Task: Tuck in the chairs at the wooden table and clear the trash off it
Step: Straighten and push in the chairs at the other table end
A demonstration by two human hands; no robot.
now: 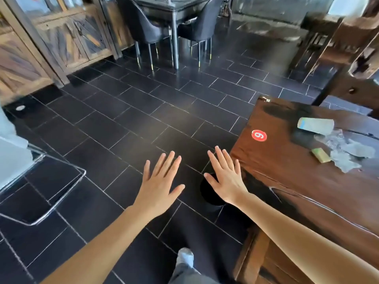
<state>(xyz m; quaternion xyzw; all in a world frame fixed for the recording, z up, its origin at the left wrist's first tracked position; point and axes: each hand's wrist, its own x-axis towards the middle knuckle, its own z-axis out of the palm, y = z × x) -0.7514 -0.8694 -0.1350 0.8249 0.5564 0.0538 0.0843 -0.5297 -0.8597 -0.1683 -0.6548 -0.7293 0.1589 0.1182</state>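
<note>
Dark tiled floor point(127, 111), grey grout lines. Wooden table point(291, 177) at right, red round sticker point(259, 135) near its corner. On the table, far side: paper cup point(315, 125) lying on its side, crumpled clear plastic point(346, 152) beside it, small green packet point(320, 155) touching the plastic. Black bin point(211, 196) on the floor beside the table. Left hand point(159, 187) and right hand point(226, 178): held over the floor, palms down, fingers spread, empty.

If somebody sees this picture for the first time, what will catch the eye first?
Two bare hands, left hand and right hand, spread open and empty over the dark tiled floor. At right, the wooden table carries a red number sticker and trash: a tipped paper cup and crumpled plastic wrap.
</note>
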